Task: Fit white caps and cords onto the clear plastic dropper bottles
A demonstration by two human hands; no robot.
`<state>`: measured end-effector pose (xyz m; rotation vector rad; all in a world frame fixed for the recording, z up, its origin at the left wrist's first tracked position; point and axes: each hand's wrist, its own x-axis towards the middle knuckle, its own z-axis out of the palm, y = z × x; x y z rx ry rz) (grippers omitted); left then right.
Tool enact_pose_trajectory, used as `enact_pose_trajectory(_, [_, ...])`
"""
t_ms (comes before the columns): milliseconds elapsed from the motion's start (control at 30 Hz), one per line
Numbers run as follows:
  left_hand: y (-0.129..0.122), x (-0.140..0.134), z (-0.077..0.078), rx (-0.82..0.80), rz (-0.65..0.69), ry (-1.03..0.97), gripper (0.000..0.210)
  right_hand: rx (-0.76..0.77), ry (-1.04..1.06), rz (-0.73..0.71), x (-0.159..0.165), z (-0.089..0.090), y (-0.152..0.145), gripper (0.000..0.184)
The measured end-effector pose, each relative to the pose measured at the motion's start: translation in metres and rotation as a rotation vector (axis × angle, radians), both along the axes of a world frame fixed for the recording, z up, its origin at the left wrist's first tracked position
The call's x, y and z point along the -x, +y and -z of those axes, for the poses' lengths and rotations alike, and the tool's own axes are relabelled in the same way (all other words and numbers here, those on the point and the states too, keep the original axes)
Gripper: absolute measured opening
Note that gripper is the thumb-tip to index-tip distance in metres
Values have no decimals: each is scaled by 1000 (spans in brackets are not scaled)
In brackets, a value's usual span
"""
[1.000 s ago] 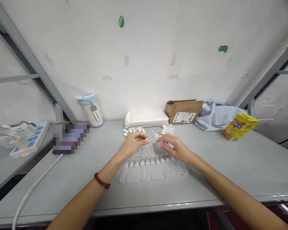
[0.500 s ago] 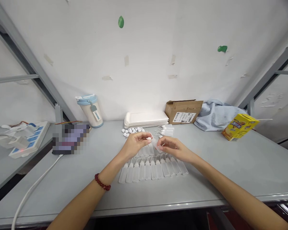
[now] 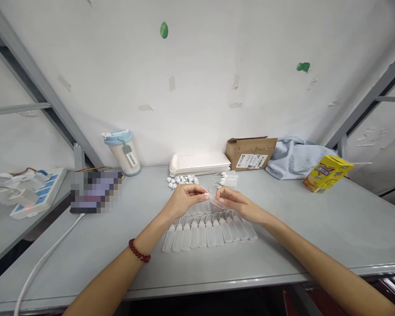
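Observation:
Over the middle of the table, my left hand [image 3: 188, 197] pinches a small white cap [image 3: 206, 195] between thumb and fingertips. My right hand [image 3: 235, 202] grips a small translucent plastic bottle [image 3: 217, 202], tilted, with its neck end toward the cap. The two meet or nearly meet; my fingers partly hide the contact. In front of my hands lies a row of similar capped bottles [image 3: 194, 235] with thin white loops. A second row [image 3: 199, 208] lies partly hidden under my hands. Loose white caps [image 3: 182, 180] are piled behind my left hand, and more bottles [image 3: 229, 179] lie behind my right.
Along the wall stand a tumbler [image 3: 125, 153], a stack of white trays or sheets [image 3: 200, 163], a cardboard box [image 3: 250, 153] and a light blue cloth [image 3: 291, 158]. A yellow drink carton [image 3: 327, 173] is at right. A phone with a cable [image 3: 97, 193] and a power strip [image 3: 48, 193] are at left.
The bottle in my right hand has tilted flatter, and the cap in my left hand now sits close against its neck end. Both hands stay in nearly the same place.

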<state>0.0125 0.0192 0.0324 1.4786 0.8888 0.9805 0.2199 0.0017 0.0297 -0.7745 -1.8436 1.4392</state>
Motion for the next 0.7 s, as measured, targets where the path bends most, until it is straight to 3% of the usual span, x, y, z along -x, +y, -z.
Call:
enact_pose_trajectory(433, [-6, -5, 1, -66, -26, 154, 22, -25, -93, 142, 3, 5, 1, 27])
enact_pose_trajectory(700, [-11, -9, -1, -190, -52, 205, 14, 127, -42, 89, 3, 6, 1, 26])
